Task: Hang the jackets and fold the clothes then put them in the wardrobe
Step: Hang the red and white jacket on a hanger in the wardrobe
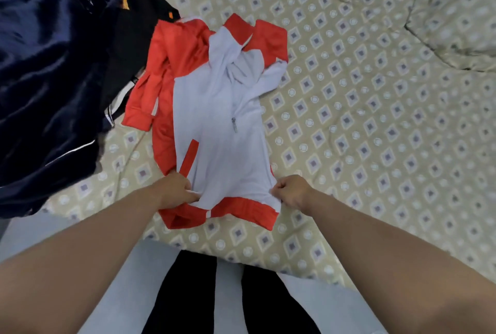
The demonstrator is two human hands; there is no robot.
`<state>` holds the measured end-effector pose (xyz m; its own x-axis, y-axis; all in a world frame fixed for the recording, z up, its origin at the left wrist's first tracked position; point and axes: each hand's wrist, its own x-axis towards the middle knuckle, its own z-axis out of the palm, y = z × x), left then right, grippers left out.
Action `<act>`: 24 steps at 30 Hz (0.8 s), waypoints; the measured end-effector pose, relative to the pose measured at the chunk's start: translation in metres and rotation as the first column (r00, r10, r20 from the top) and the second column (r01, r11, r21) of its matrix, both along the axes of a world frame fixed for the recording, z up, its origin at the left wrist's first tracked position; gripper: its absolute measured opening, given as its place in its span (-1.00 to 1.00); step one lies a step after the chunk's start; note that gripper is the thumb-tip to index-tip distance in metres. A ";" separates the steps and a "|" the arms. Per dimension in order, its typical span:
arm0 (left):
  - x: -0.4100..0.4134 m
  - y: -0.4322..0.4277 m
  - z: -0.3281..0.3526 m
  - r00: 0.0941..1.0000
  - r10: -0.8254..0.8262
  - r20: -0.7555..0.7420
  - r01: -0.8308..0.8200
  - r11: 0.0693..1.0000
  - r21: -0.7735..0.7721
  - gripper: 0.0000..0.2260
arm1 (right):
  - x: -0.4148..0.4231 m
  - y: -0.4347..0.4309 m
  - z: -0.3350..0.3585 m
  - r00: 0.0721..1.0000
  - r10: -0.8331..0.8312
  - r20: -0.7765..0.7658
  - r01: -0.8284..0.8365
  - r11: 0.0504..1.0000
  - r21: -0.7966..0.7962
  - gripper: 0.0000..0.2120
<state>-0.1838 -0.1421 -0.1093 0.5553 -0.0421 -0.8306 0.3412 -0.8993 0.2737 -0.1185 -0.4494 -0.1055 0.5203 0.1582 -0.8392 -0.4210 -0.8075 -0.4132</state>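
With your left hand [179, 186] and right hand [291, 190] both pinching the white-and-red jacket [220, 118] by its hem on the bed [375, 118], fingers curled tight, you're straightening it; next it likely needs a hanger.

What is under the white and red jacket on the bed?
The patterned bedspread shows beside the white and red jacket and presumably runs under it; anything else directly beneath the jacket is covered.

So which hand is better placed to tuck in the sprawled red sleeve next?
Probably left. The left hand grips the zip jacket hem on the same side as the red sleeve; the right hand pinches the opposite hem corner and would have to cross the white front.
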 end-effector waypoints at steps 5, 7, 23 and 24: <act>-0.044 -0.031 -0.001 0.902 -0.231 -0.365 0.257 0.966 0.024 -0.52 | -0.038 -0.030 0.003 0.928 0.284 -0.242 -0.300 0.953 -0.031 -0.76; -0.053 -0.037 -0.006 0.860 -0.221 -0.460 0.262 0.965 0.027 -0.57 | -0.046 -0.034 0.004 0.875 0.320 -0.363 -0.347 0.938 -0.009 -0.76; 0.171 -0.030 -0.009 0.832 0.139 0.538 -0.135 0.990 -0.047 -0.68 | 0.086 0.024 -0.047 0.845 -0.526 0.093 0.520 0.850 0.083 -0.82; 0.185 -0.028 -0.013 0.811 0.133 0.570 -0.132 0.990 -0.044 -0.63 | 0.099 0.029 -0.052 0.825 -0.552 0.121 0.544 0.834 0.096 -0.80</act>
<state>0.0013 -0.1704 -0.1219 0.9296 0.0649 -0.3628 0.2389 -0.8557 0.4590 -0.0193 -0.4202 -0.1572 0.6442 -0.1438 -0.7512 -0.7229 -0.4351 -0.5367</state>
